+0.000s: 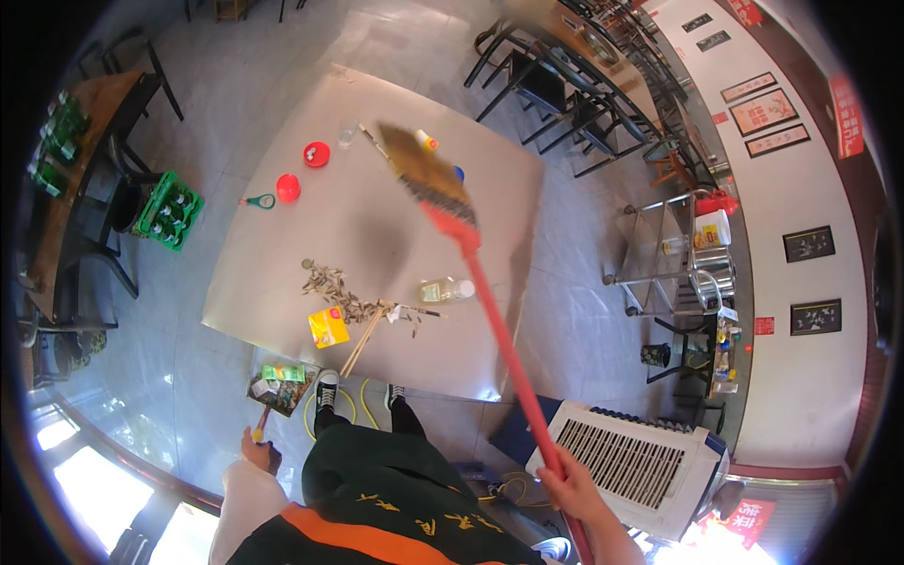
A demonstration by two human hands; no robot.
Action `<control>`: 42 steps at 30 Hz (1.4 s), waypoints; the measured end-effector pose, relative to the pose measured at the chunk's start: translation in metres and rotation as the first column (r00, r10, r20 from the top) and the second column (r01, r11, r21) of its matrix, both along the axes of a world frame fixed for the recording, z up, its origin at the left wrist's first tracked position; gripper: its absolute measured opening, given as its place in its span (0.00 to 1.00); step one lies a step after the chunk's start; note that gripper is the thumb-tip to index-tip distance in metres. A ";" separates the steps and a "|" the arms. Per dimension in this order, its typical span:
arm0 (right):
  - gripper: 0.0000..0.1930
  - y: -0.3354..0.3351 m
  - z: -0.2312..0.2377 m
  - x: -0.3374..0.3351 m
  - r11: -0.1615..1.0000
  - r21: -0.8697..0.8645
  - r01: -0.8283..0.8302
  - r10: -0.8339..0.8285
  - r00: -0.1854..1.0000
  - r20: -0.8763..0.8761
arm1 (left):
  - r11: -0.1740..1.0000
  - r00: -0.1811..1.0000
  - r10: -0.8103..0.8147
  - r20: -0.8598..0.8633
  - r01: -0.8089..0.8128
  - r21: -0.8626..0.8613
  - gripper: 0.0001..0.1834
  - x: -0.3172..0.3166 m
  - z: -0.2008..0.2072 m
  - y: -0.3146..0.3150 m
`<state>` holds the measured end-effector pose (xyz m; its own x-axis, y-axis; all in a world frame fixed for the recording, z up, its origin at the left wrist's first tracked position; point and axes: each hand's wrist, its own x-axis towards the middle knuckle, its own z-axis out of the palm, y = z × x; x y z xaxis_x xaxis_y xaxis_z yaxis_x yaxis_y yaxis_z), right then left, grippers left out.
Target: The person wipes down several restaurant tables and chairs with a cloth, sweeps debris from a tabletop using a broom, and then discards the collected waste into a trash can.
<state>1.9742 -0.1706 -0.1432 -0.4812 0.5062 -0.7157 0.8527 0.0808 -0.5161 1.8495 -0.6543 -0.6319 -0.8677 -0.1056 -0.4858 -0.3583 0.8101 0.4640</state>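
Note:
My right hand (576, 492) is wrapped round the red handle of a broom (504, 334). Its bristle head is raised in front of me, above a large pale sheet on the floor (268, 240), and looks blurred. My left hand (259, 454) grips the handle of a dustpan (292, 400), which is low by my left shoe. Inside the pan lie a green wrapper (283, 373) and other litter. On the sheet's near part is a scatter of small brownish debris (330, 284), beside a yellow packet (328, 327), several chopsticks (363, 341) and a clear bottle with a white cap (446, 290).
Two red dishes (288, 188) and a clear cup (347, 134) are farther off. A green bottle crate (169, 212) stands left, near a wooden table (104, 104). On the right are a metal trolley (650, 240) and an air cooler (621, 461); a yellow cord (365, 405) runs by my feet.

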 end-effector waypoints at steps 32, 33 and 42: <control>0.40 0.335 -0.462 -0.160 0.762 0.603 -0.235 0.455 0.857 -0.242 | 0.883 0.921 -0.320 0.220 0.374 -0.282 0.50 -0.186 0.038 0.332; 0.36 0.340 -0.464 -0.163 0.808 0.527 -0.261 0.423 0.881 -0.212 | 0.878 0.908 -0.339 0.247 0.399 -0.264 0.48 -0.196 0.033 0.335; 0.27 0.273 -0.425 -0.372 0.680 0.579 -0.450 0.693 0.652 -0.307 | 0.852 0.870 -0.470 0.151 0.491 -0.180 0.12 -0.210 -0.035 0.294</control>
